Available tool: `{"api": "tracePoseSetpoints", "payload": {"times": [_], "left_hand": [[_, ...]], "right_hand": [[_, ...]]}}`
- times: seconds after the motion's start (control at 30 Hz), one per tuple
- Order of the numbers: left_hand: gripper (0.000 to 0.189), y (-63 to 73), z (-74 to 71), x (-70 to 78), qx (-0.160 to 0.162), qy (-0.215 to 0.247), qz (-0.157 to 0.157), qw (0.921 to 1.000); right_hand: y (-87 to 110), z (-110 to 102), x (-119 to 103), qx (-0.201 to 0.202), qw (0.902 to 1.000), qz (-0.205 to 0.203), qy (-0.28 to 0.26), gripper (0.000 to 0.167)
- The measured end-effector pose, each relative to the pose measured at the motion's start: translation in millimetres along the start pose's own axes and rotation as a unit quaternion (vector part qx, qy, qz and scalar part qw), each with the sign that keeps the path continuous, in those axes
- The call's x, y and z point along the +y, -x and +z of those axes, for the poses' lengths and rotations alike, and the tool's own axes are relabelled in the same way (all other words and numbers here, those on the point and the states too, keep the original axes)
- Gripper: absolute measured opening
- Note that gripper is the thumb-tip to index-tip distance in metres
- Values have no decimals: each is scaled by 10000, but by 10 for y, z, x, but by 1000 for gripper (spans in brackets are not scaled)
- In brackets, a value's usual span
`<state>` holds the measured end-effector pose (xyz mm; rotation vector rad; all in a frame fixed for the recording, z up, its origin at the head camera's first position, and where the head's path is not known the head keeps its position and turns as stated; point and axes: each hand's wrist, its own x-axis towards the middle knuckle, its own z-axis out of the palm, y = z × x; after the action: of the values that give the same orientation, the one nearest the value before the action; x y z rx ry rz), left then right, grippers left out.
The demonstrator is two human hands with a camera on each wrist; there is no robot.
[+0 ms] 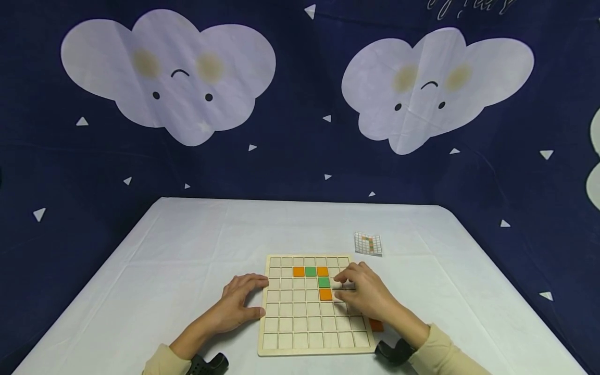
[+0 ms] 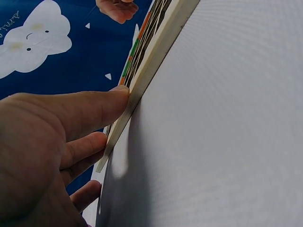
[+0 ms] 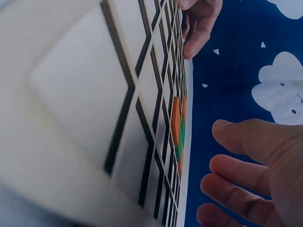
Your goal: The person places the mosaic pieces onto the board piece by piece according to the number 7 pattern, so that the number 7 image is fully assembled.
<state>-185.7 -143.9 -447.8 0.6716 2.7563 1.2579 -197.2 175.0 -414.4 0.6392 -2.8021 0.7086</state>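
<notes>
A pale wooden grid board (image 1: 286, 325) lies flat on the table, with orange and green square tiles in some of its cells. Across its upper part run an orange tile (image 1: 298, 271), a green tile (image 1: 310, 271) and another orange tile (image 1: 322, 271). Below the last come a second green tile (image 1: 324, 282) and an orange tile (image 1: 325, 295). My left hand (image 1: 234, 305) touches the board's left edge with thumb and fingers spread. Over the board's right side hovers my right hand (image 1: 367, 290), thumb and fingers apart with nothing between them, as the right wrist view confirms.
A small printed card (image 1: 367, 244) with a coloured grid pattern lies beyond the board's far right corner. Orange material (image 1: 376, 325) shows beside the board's right edge, partly hidden under my right forearm. White cloth (image 1: 187, 234) covers the table; a dark blue cloud-print backdrop (image 1: 300, 104) hangs behind.
</notes>
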Motion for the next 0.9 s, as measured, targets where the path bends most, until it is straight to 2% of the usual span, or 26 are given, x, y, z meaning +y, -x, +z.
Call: {"api": "tracePoseSetpoints", "payload": {"times": [0.43, 0.9], "left_hand": [[55, -17, 17, -5, 11, 56, -158, 9999], [55, -18, 14, -5, 3, 46, -156, 9999]], "right_hand": [[127, -99, 126, -14, 9988, 494, 58, 22], [298, -197, 285, -173, 9972, 710, 159, 22]]}}
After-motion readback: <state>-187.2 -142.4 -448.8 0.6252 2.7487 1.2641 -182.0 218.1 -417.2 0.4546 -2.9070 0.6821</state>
